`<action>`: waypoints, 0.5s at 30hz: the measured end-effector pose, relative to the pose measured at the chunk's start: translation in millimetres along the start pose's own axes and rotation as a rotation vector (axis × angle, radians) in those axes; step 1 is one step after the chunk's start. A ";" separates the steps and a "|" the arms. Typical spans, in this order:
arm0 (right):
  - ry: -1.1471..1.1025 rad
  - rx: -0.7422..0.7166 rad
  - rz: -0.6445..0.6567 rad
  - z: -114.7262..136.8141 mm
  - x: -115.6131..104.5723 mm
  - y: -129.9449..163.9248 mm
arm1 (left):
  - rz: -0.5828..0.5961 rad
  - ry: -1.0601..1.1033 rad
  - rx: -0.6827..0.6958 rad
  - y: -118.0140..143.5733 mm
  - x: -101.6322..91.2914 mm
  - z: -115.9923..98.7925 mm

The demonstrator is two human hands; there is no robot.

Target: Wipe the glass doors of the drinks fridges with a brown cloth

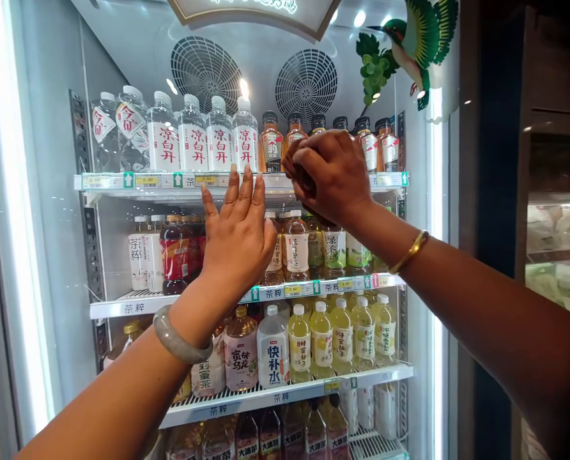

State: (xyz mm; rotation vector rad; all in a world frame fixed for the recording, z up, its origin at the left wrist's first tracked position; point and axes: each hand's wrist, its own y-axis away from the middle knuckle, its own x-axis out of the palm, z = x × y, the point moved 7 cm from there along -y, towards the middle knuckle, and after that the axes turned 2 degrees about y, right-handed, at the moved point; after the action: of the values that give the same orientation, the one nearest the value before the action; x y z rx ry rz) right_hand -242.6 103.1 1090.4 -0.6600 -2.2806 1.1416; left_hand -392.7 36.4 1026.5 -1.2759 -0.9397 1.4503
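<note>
My left hand (237, 233) is raised flat with its fingers spread. The fingertips are at the front edge of the top shelf (170, 181), below the clear water bottles (192, 137), and the hand holds nothing. A grey bangle sits on that wrist. My right hand (330, 172) is curled shut at the same shelf edge, in front of the row of amber tea bottles (271, 144). Its fingers wrap a dark bottle that they hide almost fully. A gold bangle is on the right wrist.
The open cooler has several wire shelves. The second shelf (131, 306) carries tea bottles (174, 252). The third holds yellow-green drinks (342, 332) and a white bottle (273, 348). Two fan grilles (305, 83) are on the back wall. The cooler's right frame (438, 268) stands beside my right forearm.
</note>
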 end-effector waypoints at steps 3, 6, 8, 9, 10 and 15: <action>-0.050 -0.007 0.043 15.4 8.5 -1.6 | 0.002 -0.011 -0.028 -4.1 6.8 -9.4; -0.067 -0.109 0.099 24.9 -0.3 24.5 | 0.010 -0.025 -0.039 -0.8 11.4 -16.2; -0.084 -0.168 0.104 14.7 -13.1 43.5 | 0.013 -0.025 -0.031 2.5 13.7 -21.5; -0.089 -0.175 0.097 4.2 -19.2 49.4 | 0.015 -0.020 -0.026 3.2 15.2 -24.8; -0.088 -0.160 0.090 -8.8 -24.0 51.5 | 0.017 -0.011 -0.025 2.7 17.1 -28.5; 0.012 0.058 0.078 -54.4 -25.5 23.2 | 0.005 0.045 -0.047 -17.4 31.4 -52.0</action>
State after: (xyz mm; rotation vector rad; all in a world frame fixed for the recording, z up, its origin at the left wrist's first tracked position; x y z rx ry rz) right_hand -184.7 131.2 1094.1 -0.7366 -2.2203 1.2323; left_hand -338.6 69.0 1027.0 -1.3405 -0.9460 1.4044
